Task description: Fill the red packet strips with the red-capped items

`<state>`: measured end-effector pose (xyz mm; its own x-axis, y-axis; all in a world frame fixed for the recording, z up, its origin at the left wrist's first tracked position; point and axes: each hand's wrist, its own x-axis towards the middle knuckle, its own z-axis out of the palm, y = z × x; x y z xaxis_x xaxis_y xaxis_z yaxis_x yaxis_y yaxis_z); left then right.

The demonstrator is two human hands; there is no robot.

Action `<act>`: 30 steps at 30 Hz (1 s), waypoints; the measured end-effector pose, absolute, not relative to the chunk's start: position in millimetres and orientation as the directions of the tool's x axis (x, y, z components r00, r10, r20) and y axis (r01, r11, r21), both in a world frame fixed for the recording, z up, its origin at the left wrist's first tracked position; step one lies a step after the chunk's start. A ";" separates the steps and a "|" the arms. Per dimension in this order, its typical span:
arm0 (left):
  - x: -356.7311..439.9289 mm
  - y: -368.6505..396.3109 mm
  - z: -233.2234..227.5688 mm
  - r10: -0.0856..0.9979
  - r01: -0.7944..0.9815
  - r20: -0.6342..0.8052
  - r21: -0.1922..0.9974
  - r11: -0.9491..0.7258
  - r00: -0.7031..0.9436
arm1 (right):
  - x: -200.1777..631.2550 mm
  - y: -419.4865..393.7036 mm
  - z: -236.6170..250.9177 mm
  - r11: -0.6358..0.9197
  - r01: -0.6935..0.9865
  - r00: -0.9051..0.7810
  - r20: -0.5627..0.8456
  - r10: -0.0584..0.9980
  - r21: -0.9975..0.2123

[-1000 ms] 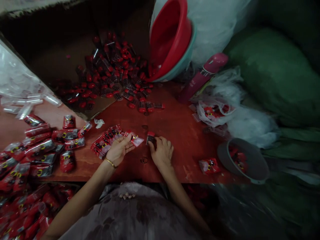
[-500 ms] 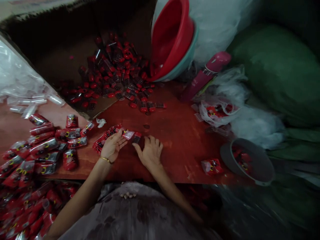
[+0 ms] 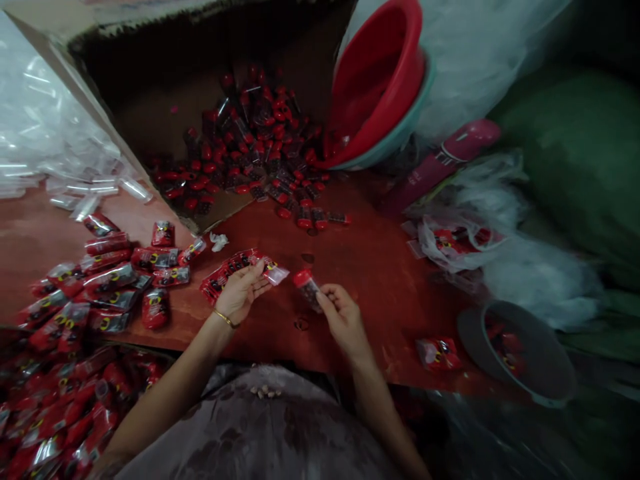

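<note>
In the head view my left hand [image 3: 241, 291] pinches a red printed plastic pouch [image 3: 274, 272] with a clear end, held over a stack of similar flat red pouches [image 3: 215, 283]. To the right, my right hand [image 3: 344, 319] has its fingers closed on a small clear bottle [image 3: 312, 293] with a red cap and dark contents. The cap points up and left, toward the pouch, with a gap between them. Filled red packets [image 3: 155, 308] lie in a pile left of my left hand.
Behind my hands a cardboard box [image 3: 90, 80] lies on its side, spilling many red-capped bottles [image 3: 240, 143]. A red basin [image 3: 373, 87] leans by it. A pink flask [image 3: 440, 163], a plastic bag [image 3: 450, 243] and a grey bucket [image 3: 530, 353] stand right. Clear tubes [image 3: 100, 187] lie left.
My right hand has closed its fingers on the bottle and moved right with it, away from the pouch. My left hand keeps hold of the pouch. The whole view has shifted slightly.
</note>
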<state>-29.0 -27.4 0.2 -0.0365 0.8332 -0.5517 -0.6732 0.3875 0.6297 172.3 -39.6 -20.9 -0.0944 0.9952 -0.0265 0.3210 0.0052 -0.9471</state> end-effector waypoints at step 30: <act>16.7 -41.5 0.0 0.897 -0.589 -0.426 0.757 0.282 -0.118 | 141.5 -59.7 -20.2 -0.028 0.220 0.075 -0.011 0.997 -0.975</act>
